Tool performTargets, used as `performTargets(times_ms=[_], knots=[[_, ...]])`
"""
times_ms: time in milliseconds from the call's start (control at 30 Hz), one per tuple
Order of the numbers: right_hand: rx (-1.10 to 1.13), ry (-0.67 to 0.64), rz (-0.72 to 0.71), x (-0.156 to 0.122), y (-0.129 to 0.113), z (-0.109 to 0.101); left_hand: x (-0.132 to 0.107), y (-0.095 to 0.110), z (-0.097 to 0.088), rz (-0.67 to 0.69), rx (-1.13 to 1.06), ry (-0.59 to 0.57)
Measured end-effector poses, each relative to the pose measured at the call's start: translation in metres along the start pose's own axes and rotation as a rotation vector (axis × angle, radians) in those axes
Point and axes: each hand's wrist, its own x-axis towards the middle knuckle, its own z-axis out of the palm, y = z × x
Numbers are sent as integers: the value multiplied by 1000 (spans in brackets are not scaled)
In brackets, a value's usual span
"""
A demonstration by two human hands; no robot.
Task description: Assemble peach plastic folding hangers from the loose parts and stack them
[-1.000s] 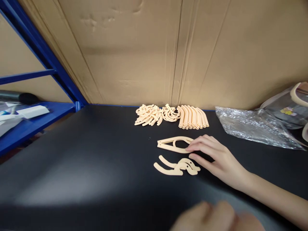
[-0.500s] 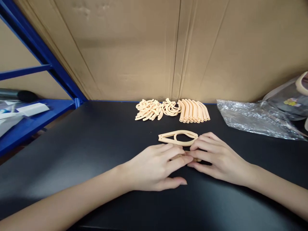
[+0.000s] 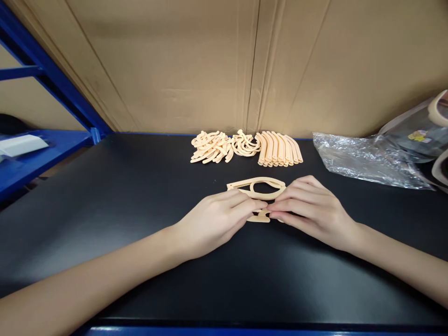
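My left hand (image 3: 219, 219) is closed, its fingertips pinched on a beige plastic folding hanger (image 3: 259, 218) lying low over the black table. From the other side my right hand (image 3: 311, 212) grips the same hanger, fingers bent and thumb underneath. Most of this hanger is covered by my fingers; only its near edge and a bit of the middle show. Just beyond my fingertips rests another folded hanger (image 3: 268, 180), shaped like a long pointed loop with a curved hook inside. My right fingertips are close to its right end, and I cannot tell whether they touch it.
At the back of the black table (image 3: 157, 284) lie a pile of small curved strips (image 3: 211, 147), a cluster of hooks (image 3: 245, 143) and a row of hanger arms (image 3: 279, 149). Crumpled clear plastic (image 3: 371, 161) is at right. A blue frame (image 3: 66, 100) stands left, cardboard (image 3: 175, 65) behind.
My left thumb has moved in from being stretched out and is now hidden behind the fingers. More of the held hanger's near edge shows. The whole view has shifted slightly.
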Motion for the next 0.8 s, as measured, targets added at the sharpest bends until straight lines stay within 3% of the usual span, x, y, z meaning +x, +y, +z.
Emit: performTargets(times_ms=[200,400,567,800], knots=[[37,56,95,3,1,-1,0,-2,-3,-58,10,29],[-23,-16,232,-1,15,6,0,-1,-8,-276,152,79],[-87,-87,224,-2,17,8,4,-2,-16,-549,170,80],[-76,-94,186,1,12,6,6,-5,-20,-643,125,70]])
